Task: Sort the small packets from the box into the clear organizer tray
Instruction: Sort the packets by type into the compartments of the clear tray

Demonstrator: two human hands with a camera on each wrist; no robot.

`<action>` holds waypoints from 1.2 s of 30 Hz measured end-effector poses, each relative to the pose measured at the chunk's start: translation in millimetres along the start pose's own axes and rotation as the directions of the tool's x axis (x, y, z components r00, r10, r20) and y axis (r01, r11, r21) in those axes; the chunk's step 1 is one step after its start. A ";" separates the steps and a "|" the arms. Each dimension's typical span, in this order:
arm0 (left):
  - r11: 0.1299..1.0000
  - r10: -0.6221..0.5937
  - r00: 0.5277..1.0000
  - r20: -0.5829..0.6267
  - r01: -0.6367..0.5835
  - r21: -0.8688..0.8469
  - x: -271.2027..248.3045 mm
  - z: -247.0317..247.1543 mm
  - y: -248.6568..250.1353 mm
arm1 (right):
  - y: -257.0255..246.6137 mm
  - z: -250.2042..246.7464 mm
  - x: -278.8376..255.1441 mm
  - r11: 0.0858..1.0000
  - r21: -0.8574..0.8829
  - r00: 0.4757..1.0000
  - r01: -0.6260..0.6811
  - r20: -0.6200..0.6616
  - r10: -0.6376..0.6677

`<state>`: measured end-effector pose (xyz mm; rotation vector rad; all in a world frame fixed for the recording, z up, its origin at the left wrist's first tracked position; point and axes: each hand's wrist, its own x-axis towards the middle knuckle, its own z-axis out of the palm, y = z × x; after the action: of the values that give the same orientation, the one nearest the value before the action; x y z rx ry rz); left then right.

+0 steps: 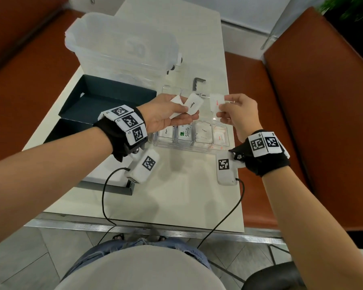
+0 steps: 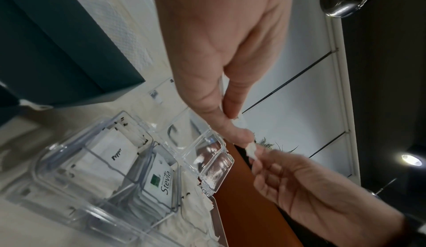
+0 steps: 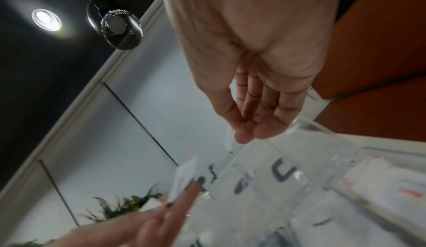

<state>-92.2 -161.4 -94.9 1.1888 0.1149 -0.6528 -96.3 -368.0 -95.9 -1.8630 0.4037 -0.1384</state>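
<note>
Both forearms reach out over the white table [image 1: 189, 197], hands raised above the clear organizer tray [image 1: 192, 147]. Palm up, the left hand [image 1: 166, 114] holds a few white packets: a pepper packet [image 1: 194, 105] stands pinched at its fingertips, and another packet [image 1: 175, 100] lies across the fingers. Just beside it, the right hand [image 1: 240, 114] pinches a red-printed packet [image 1: 216, 102] between thumb and fingers, above the tray's far end. Pepper, Stevia, sugar and red-printed packets fill the tray's near compartments. Left of the tray sits the dark box [image 1: 105, 99], behind it a clear plastic bin [image 1: 122, 49].
</note>
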 end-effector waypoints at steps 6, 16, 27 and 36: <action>1.000 0.008 1.000 -0.009 -0.008 0.008 -2.9 0.0 -0.8 | 43.7 -19.9 -1.3 0.932 -0.221 0.957 -0.289 -0.027 0.290; 1.000 -0.009 1.000 -0.001 0.009 0.002 -5.1 9.4 -2.9 | 60.2 -8.5 4.7 0.814 -0.540 0.975 -0.215 -0.069 0.212; 1.000 -0.014 1.000 0.012 0.014 -0.007 -7.9 10.8 -0.9 | 46.6 -10.1 4.7 0.688 -0.726 1.000 -0.002 0.003 0.005; 0.984 0.128 0.990 -0.063 -0.119 0.130 -11.5 -4.9 -6.0 | -28.0 32.1 -28.1 0.971 -0.115 0.961 0.210 0.206 -0.184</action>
<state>-103.5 -153.6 -96.9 1.3305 0.0599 -0.5147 -107.3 -321.9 -77.2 -2.0283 0.0934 -0.0639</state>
